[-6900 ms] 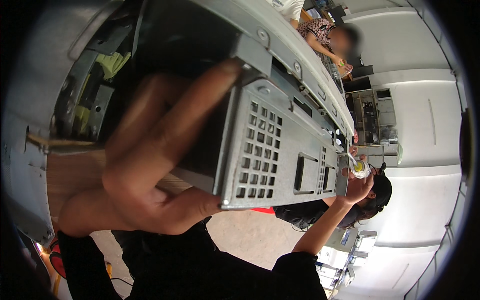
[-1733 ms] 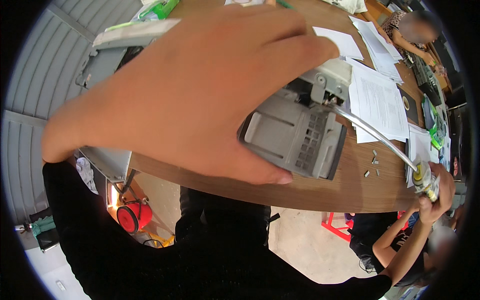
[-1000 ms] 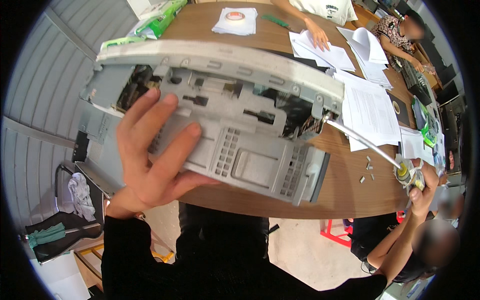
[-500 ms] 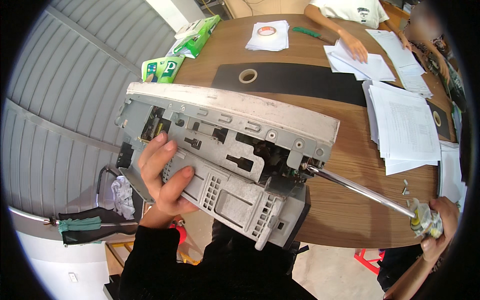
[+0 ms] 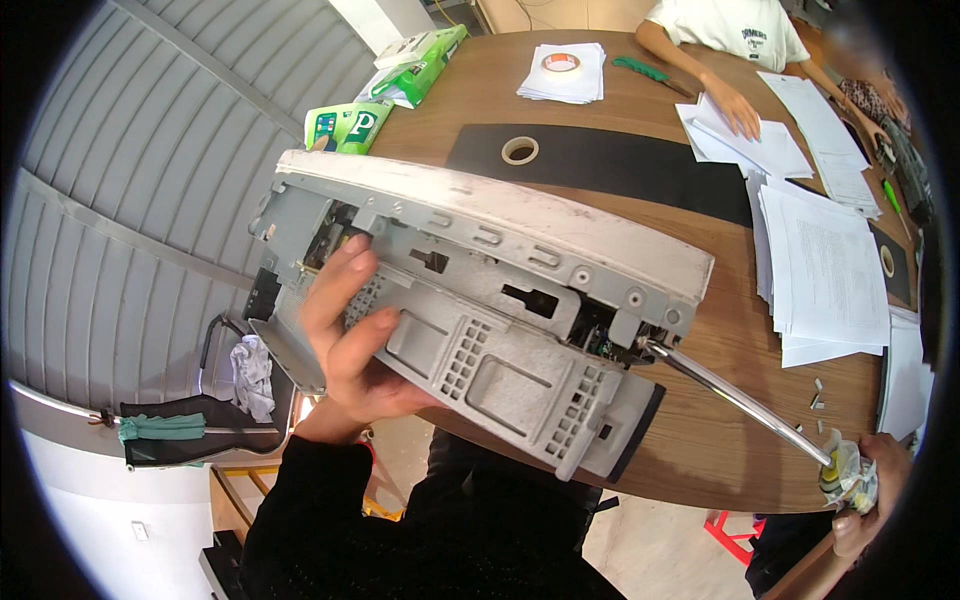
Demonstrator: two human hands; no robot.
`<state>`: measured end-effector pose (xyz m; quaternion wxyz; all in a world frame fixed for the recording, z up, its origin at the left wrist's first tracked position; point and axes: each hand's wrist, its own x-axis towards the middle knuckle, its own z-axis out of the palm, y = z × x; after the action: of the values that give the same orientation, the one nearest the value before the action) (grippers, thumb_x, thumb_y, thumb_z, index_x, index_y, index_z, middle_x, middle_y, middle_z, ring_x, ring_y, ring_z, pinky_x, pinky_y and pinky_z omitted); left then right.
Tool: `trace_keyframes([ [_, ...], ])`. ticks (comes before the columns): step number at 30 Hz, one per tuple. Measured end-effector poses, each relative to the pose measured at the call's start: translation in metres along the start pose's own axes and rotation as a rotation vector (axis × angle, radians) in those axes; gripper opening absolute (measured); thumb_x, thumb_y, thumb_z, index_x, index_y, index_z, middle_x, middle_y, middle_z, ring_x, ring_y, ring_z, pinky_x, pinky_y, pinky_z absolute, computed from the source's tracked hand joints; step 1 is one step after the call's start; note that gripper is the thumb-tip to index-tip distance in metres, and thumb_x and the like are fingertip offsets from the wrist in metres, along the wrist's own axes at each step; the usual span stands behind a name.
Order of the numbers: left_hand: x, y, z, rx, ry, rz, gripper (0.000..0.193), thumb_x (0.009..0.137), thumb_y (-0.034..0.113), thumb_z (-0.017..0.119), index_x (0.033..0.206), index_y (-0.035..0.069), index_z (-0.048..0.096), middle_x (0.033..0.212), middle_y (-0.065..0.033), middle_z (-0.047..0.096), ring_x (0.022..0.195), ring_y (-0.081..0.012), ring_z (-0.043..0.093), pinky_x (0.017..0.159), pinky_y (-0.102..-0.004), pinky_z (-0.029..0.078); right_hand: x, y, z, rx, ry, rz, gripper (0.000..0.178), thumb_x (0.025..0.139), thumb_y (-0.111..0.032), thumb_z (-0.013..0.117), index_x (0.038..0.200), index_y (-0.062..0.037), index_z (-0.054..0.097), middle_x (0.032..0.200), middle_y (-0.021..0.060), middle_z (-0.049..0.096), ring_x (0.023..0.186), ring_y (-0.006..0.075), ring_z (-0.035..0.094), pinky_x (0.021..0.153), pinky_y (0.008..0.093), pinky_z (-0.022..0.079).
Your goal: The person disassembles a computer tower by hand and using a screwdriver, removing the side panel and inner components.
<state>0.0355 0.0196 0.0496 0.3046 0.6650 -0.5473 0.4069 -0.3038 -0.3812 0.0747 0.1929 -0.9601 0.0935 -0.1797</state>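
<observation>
My left hand (image 5: 358, 335) is closed around the middle of a computer case (image 5: 500, 205), a white and grey metal housing tilted down to the right over the table's near edge. Its thumb and fingers press on the grey perforated metal part (image 5: 510, 390). At the lower right, my right hand (image 5: 872, 500) grips the handle of a long screwdriver (image 5: 740, 405); the yellowish handle is wrapped in clear plastic. The shiny shaft reaches to the case's right corner, where its tip meets a small opening. The exact contact at the tip is too small to tell.
Across the wooden table (image 5: 690, 440) lie a black mat (image 5: 620, 170), a tape roll (image 5: 520, 151), stacked papers (image 5: 825, 265), a green-handled knife (image 5: 640, 68) and small white pieces (image 5: 818, 400). Green packages (image 5: 345, 125) stand far left. Another person's hand (image 5: 733, 110) rests on papers.
The case has shifted right in view and turned, bringing more of its perforated grey face into sight. My left hand moved with it. The screwdriver tip stays at the same corner, its shaft angled more steeply.
</observation>
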Motion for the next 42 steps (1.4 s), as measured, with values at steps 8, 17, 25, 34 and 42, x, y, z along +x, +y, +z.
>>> trace_keyframes([
  [8,-0.001,0.009,-0.016,0.041,-0.1,-0.052,0.071,0.064,0.051,0.077,0.111,0.006,0.051,0.126,-0.026,0.043,0.115,-0.0438,0.046,0.096,-0.0502,0.038,-0.001,-0.017,-0.004,-0.083,0.102,0.007,0.081,0.075,-0.069,0.053,0.105,0.0057,0.058,0.1,0.018,0.058,0.093,0.0293,0.054,0.084,0.0396,0.039],
  [17,0.03,0.011,-0.031,-0.056,-0.086,0.032,0.059,0.075,0.048,0.068,0.108,0.001,0.056,0.118,-0.0282,0.052,0.111,-0.0436,0.049,0.093,-0.0513,0.038,0.016,-0.046,0.018,-0.094,0.266,0.005,0.074,0.072,-0.065,0.058,0.091,0.0054,0.063,0.085,0.014,0.063,0.08,0.0279,0.057,0.076,0.0371,0.042],
  [25,0.115,0.033,-0.038,-0.042,-0.419,0.268,0.047,0.068,0.032,0.073,0.1,-0.001,0.062,0.11,-0.0211,0.058,0.101,-0.0391,0.055,0.085,-0.0473,0.043,0.03,-0.049,0.014,0.085,0.279,-0.021,0.072,0.067,-0.056,0.069,0.098,0.0077,0.061,0.094,0.017,0.064,0.08,0.024,0.061,0.073,0.0319,0.046],
  [34,0.124,0.04,-0.043,-0.074,-0.585,0.212,0.042,0.064,0.019,0.075,0.097,-0.003,0.062,0.095,-0.0175,0.06,0.087,-0.0327,0.056,0.077,-0.0409,0.046,0.04,-0.042,0.041,0.459,0.317,0.097,0.072,0.055,-0.027,0.086,0.112,0.0025,0.053,0.108,0.0091,0.053,0.095,0.0181,0.054,0.085,0.0279,0.041],
  [42,0.161,0.044,0.002,-0.157,-0.601,0.334,0.023,0.064,0.001,0.072,0.086,0.002,0.064,0.081,-0.0085,0.058,0.075,-0.0258,0.055,0.066,-0.035,0.044,0.049,-0.033,0.051,0.519,0.648,-0.179,0.075,0.064,-0.032,0.083,0.12,-0.0041,0.042,0.107,0.0089,0.045,0.098,0.0179,0.045,0.087,0.0305,0.039],
])
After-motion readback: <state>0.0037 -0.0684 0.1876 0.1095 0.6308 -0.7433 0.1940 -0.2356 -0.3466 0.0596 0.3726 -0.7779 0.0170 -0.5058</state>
